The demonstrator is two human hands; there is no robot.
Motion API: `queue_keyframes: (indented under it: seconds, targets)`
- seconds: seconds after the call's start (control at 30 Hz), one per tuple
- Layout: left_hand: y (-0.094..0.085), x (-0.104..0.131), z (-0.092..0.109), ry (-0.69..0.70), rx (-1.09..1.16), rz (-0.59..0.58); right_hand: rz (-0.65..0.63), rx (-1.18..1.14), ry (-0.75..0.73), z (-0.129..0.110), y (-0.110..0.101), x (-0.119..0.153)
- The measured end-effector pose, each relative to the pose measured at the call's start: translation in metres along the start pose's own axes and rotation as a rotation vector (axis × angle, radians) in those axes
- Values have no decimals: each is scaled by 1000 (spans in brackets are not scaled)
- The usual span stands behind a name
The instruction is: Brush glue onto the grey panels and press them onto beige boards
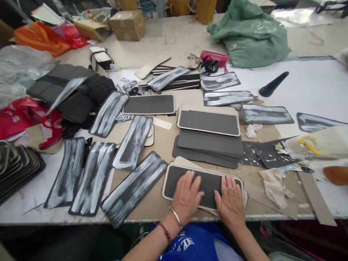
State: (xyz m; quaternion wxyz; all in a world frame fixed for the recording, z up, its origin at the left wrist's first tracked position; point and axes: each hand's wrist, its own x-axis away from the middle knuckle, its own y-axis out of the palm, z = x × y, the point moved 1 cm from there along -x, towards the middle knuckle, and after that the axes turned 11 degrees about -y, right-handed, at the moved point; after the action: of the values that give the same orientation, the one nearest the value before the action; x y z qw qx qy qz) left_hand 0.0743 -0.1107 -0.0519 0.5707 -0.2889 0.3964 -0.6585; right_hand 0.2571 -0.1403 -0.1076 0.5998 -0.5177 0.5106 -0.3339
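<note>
We're prob. at the align/press step: L hand [188, 196] loosely spread, R hand [231, 202] flat, neither gripping anything, both on the dark panel [210, 184] atop pale boards [182, 161] nr the desk's [313, 84] front edge; next move likely needs even pressure out to corners.

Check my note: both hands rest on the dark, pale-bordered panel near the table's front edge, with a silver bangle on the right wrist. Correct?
Not quite: the head view shows the silver bangle on the left wrist, not the right. The rest holds: the left hand and right hand rest on the dark, pale-bordered panel near the table's front edge.
</note>
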Motion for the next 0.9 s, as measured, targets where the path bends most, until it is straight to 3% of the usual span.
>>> queue_keyframes:
  seconds: [0.1,0.2,0.3,0.6,0.9]
  targets:
    - [24,2,31,226,52,-274,3,-31,-37,0,-2,1]
    - [35,0,41,207,93,-389,18,-64,-41,1,-3,0]
    - [38,1,35,117,57,-349,19,-80,-22,1,-3,-2]
    - [38,-1,-10,-248,-213,-71,13,-93,-4,-4,-9,-8]
    - [26,-6,-30,-310,-269,4,-40,-90,24,0,-3,-5]
